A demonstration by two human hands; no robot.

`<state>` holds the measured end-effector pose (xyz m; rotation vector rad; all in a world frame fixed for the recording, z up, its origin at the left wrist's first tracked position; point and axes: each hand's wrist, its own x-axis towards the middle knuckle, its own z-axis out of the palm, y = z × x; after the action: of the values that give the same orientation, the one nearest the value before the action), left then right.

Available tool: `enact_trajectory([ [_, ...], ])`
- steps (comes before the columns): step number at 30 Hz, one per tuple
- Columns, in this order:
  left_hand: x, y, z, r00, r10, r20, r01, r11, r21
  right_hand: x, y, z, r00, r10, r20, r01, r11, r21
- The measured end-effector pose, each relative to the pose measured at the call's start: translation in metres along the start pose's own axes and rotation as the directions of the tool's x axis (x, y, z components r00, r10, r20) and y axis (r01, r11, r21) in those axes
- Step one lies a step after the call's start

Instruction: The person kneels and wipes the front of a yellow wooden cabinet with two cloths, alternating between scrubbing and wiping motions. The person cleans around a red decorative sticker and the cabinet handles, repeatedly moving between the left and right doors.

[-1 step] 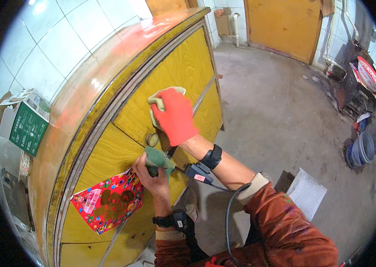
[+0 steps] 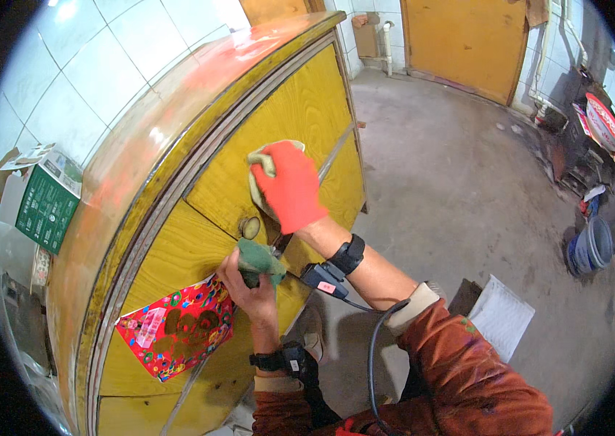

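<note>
My right hand (image 2: pixel 289 185), in a red glove, presses a pale cloth (image 2: pixel 260 161) flat against the upper door of a yellow wooden cabinet (image 2: pixel 300 102). Just below it my bare left hand (image 2: pixel 249 287) is closed around a green pad or folded cloth (image 2: pixel 260 259), held against the door beside a round metal knob (image 2: pixel 250 227). Both wrists wear black bands, and a small black device (image 2: pixel 324 277) with a cable hangs under my right forearm.
A red patterned paper sticker (image 2: pixel 177 327) is stuck on the lower door. The cabinet top is glossy red. A green box (image 2: pixel 46 203) sits by the tiled wall. On the concrete floor lie a white sheet (image 2: pixel 500 316) and a blue bucket (image 2: pixel 589 247); an orange door (image 2: pixel 467 43) is behind.
</note>
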<state>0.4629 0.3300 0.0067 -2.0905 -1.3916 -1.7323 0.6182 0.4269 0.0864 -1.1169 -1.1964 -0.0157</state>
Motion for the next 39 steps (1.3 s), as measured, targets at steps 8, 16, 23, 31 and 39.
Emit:
enact_trajectory([
  [8, 0.0, 0.001, 0.001, 0.999, 0.022, 0.048, -0.025, 0.997, 0.076, 0.006, 0.002, -0.005, 0.994, -0.049, 0.102, 0.06, 0.993, -0.103],
  [16, 0.001, 0.001, 0.0, 0.996, 0.053, 0.068, -0.059, 0.994, 0.096, 0.004, 0.001, -0.004, 0.992, -0.089, 0.092, 0.095, 0.993, -0.067],
  [23, 0.0, -0.001, 0.001, 0.996, 0.068, 0.064, -0.073, 0.994, 0.078, -0.004, -0.001, -0.003, 0.996, -0.012, 0.091, 0.024, 0.992, -0.126],
  [31, -0.001, -0.001, 0.002, 0.998, 0.037, 0.049, -0.039, 0.998, 0.04, 0.005, -0.017, -0.011, 0.963, 0.244, 0.118, -0.241, 0.97, -0.038],
  [39, -0.003, -0.004, 0.002, 0.998, -0.005, 0.065, 0.001, 0.998, 0.063, 0.008, 0.016, 0.006, 0.945, -0.326, -0.01, 0.323, 0.94, -0.109],
])
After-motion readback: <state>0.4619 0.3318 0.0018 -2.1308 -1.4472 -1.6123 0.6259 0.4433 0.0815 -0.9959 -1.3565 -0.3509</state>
